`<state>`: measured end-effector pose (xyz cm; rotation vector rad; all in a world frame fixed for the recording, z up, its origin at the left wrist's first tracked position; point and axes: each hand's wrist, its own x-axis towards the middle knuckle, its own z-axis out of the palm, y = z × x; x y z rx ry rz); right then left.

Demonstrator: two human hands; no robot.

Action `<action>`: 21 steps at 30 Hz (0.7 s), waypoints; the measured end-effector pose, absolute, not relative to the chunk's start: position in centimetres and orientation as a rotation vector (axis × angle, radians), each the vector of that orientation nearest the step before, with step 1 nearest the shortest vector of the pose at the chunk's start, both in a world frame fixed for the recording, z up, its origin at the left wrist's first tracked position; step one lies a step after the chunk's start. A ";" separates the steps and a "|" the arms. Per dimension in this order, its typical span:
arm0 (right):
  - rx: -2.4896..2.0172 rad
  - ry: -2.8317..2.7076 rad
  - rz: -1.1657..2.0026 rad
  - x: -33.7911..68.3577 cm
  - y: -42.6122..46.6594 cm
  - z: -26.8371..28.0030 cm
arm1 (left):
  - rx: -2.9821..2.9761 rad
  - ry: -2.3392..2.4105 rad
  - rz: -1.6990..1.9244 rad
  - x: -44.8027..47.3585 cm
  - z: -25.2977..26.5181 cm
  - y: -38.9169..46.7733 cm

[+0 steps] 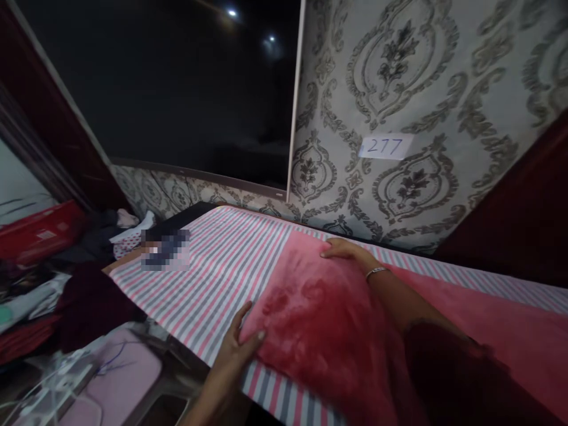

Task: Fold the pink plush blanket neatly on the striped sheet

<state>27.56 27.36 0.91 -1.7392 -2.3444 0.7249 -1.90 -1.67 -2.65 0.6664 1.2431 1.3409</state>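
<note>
A thick, plush red and pink blanket (328,319) lies folded over on a striped pink, grey and white cloth (208,254). My left hand (237,343) is at the blanket's near left corner, its thumb over the edge and its forefinger alongside; the other fingers are hidden. At the far left corner, my right hand (346,251) grips the blanket's edge between thumb and fingers. A bracelet (378,272) circles my right wrist. More of the blanket stretches away to the right, partly covered by my dark sleeve (457,367).
A large dark television screen (177,83) hangs on the patterned wall, next to a paper marked 277 (386,147). Left of the table are a pink stool (128,367) with a power strip (62,378) and cables, piled clothes (93,302) and a red bag (44,231).
</note>
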 end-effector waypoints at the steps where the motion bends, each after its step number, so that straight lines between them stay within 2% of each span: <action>1: -1.726 -2.336 0.722 27.4 27.1 0.6 | 0.790 1.290 1.368 -1.8 -2.9 -1.6; 9: -1.495 -1.982 0.413 28.0 24.1 -0.3 | 1.380 1.421 1.560 -0.4 -3.3 -1.7; 17: -1.311 -1.907 0.248 28.0 25.4 9.4 | 1.488 1.392 1.704 -2.5 3.8 -2.5; 21: -1.199 -1.931 0.245 21.8 28.5 10.1 | 1.261 1.537 1.895 -6.7 5.0 -0.9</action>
